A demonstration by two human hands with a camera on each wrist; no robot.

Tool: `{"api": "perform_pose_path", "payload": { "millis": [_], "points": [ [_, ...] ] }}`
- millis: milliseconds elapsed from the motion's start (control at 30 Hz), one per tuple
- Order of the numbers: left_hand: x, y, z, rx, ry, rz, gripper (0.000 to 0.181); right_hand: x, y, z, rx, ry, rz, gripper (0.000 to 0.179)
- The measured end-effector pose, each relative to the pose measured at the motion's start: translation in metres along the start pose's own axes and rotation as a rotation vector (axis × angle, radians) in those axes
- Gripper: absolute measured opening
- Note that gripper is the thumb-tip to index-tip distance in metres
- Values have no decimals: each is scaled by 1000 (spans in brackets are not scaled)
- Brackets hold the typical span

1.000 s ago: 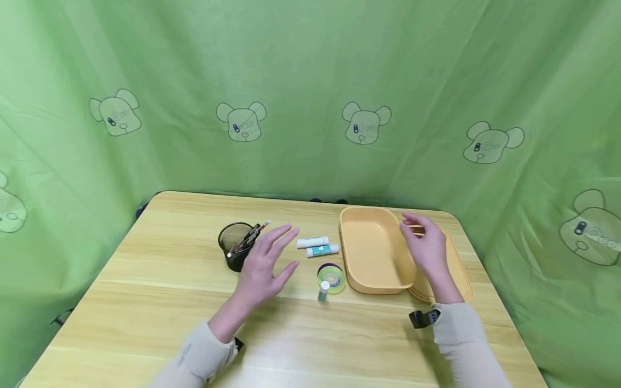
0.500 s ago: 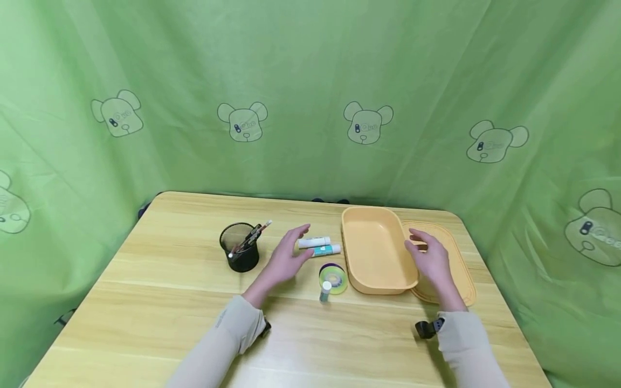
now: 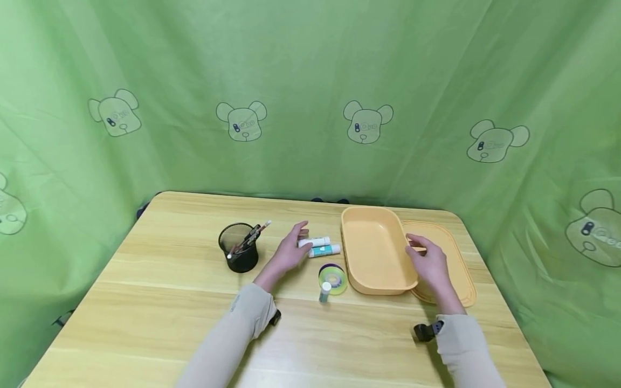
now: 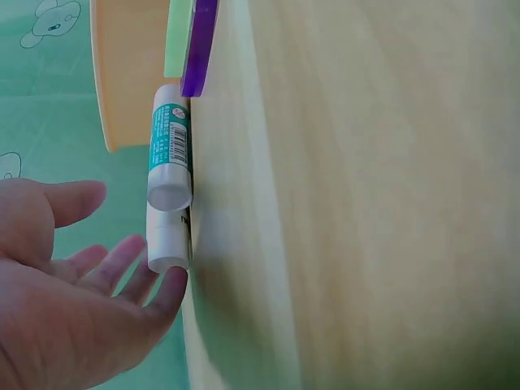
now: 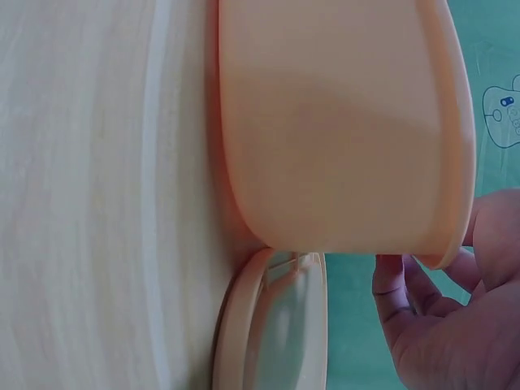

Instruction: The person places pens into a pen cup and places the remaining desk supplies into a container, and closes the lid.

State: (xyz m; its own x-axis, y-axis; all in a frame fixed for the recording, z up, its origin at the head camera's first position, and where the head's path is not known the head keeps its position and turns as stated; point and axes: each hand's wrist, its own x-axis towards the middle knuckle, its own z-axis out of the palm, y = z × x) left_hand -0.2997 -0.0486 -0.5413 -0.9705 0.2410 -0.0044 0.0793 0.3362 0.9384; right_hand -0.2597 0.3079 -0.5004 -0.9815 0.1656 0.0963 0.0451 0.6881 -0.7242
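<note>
Head view: two glue sticks lie side by side near the middle of a wooden table [image 3: 160, 307], a white one [image 3: 317, 242] and, nearer the person, a teal-labelled one [image 3: 325, 250]. The person's left hand [image 3: 289, 250] is at their left ends, thumb held away from loosely spread fingers. In the left wrist view the fingers reach around the end of the white stick without gripping it; whether a fingertip touches it, I cannot tell.

Just right of the glue sticks is a pale orange box [image 3: 378, 250], its inside facing up. The right hand [image 3: 430, 264] is at its right rim, the thumb at the top edge and the other fingers bent below it on the outer side, so the rim is held between them; how firmly, I cannot tell. Beside the box, partly hidden by it and the hand, lies a matching lid [image 3: 453, 258].

Nearer the person, a green and a purple tape roll [image 3: 333, 279] overlap beside the box, with a small white-capped tube [image 3: 324, 292] standing just in front. Farther left stands a black mesh cup [image 3: 242, 262] with pencils [image 3: 254, 234] leaning in it. Light sleeves [image 3: 252, 310] cover both forearms. Behind hangs a green curtain [image 3: 301, 59] printed with round-eared animal heads.
</note>
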Motion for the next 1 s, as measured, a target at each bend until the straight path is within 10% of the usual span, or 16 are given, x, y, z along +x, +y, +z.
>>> {"api": "perform_pose_path", "payload": {
  "millis": [400,1000],
  "points": [
    [6,-6,0,163,-1,-42,44,-1,-2,2,-9,-30,24,43],
    [7,-1,0,446,-71,72,34,1,-1,3,-23,-29,26,44]
  ]
}}
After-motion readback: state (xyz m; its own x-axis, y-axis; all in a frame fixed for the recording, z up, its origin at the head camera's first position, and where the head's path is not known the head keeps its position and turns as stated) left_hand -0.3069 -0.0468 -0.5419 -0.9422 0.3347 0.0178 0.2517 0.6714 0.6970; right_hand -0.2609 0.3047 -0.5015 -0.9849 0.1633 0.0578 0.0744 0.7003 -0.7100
